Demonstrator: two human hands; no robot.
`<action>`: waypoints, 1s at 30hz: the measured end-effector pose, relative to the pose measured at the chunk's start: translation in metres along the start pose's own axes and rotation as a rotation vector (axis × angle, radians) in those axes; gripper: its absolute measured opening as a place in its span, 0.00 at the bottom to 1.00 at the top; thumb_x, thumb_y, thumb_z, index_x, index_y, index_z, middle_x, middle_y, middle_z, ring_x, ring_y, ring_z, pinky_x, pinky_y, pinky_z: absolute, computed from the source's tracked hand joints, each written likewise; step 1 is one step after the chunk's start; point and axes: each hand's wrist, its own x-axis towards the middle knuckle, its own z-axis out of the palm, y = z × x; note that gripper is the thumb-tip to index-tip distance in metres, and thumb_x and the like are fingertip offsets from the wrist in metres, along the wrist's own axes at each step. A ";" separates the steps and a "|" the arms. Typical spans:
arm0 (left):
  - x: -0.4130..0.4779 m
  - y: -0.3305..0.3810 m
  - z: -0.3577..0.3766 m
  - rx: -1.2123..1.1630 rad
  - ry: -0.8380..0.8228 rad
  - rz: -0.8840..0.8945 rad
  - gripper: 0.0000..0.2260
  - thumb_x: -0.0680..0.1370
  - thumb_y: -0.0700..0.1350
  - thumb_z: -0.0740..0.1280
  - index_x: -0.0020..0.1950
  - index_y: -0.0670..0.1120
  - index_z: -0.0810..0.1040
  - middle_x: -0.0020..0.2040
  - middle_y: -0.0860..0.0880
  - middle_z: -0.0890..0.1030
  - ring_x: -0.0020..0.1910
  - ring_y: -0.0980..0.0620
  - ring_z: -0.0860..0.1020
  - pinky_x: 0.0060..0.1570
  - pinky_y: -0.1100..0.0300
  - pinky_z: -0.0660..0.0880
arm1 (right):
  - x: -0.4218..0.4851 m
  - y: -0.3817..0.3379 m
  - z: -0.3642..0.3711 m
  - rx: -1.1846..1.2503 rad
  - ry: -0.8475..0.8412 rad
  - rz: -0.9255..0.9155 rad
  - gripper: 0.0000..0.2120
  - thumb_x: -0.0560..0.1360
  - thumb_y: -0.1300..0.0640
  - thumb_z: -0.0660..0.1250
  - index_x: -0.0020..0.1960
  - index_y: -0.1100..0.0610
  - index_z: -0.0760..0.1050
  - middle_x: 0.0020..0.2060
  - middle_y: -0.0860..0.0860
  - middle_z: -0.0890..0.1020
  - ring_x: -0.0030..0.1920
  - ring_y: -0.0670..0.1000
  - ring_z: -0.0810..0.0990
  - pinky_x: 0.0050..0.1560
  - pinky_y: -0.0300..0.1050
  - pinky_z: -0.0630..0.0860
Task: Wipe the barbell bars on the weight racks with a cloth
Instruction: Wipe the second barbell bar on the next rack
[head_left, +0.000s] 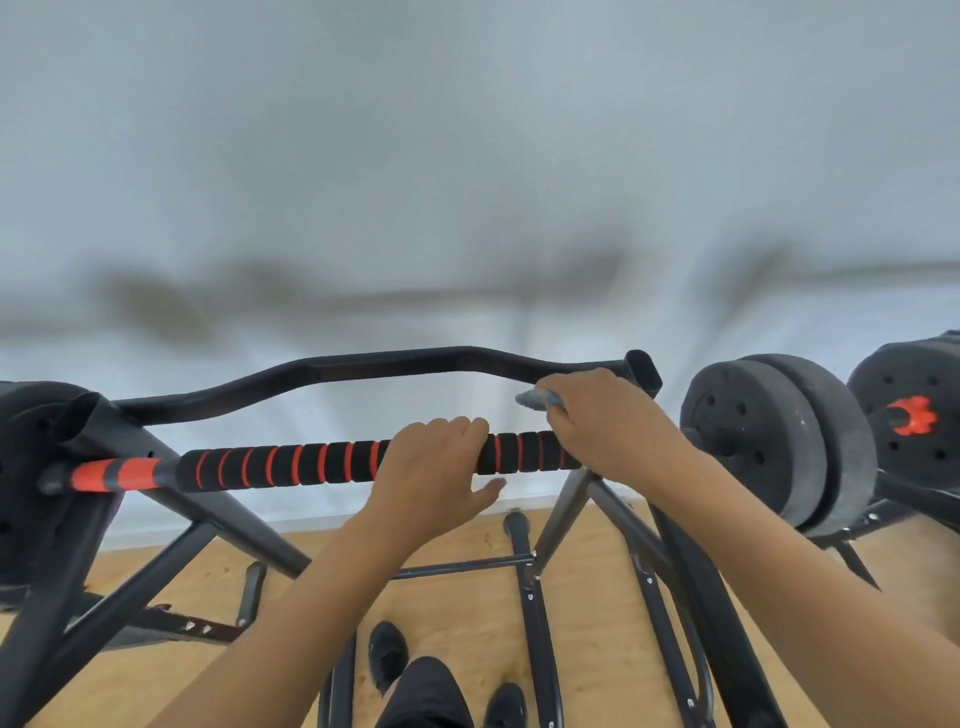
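A barbell bar with black foam grip and orange stripes lies across the black weight rack. My left hand is wrapped over the bar near its middle. My right hand is closed on a small grey-blue cloth at the right end of the rack's curved back rail, just above the bar. Only a corner of the cloth shows past the fingers.
Black weight plates sit on the bar's right end, with another plate set with an orange collar farther right. A plate is at the left edge. Rack legs spread over the wooden floor; my shoes are below. A white wall is behind.
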 end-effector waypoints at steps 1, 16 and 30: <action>0.000 0.002 0.005 0.033 0.040 -0.004 0.16 0.78 0.63 0.68 0.48 0.52 0.68 0.36 0.57 0.71 0.33 0.54 0.73 0.35 0.60 0.68 | -0.001 -0.003 0.002 0.010 -0.020 -0.001 0.11 0.83 0.55 0.54 0.51 0.49 0.75 0.39 0.48 0.82 0.36 0.47 0.81 0.42 0.47 0.82; 0.067 -0.028 -0.013 -0.435 -0.714 -0.177 0.13 0.75 0.54 0.78 0.50 0.51 0.77 0.38 0.49 0.82 0.30 0.54 0.80 0.31 0.63 0.76 | -0.031 -0.013 0.055 -0.192 0.119 -0.223 0.32 0.73 0.66 0.66 0.76 0.60 0.67 0.70 0.56 0.75 0.72 0.58 0.70 0.76 0.53 0.63; 0.067 -0.033 -0.024 -0.648 -0.766 -0.149 0.14 0.74 0.53 0.79 0.50 0.46 0.82 0.35 0.49 0.84 0.31 0.51 0.82 0.39 0.58 0.82 | -0.057 0.000 0.029 0.069 0.225 -0.186 0.21 0.79 0.60 0.66 0.71 0.48 0.74 0.64 0.43 0.80 0.65 0.48 0.78 0.61 0.47 0.79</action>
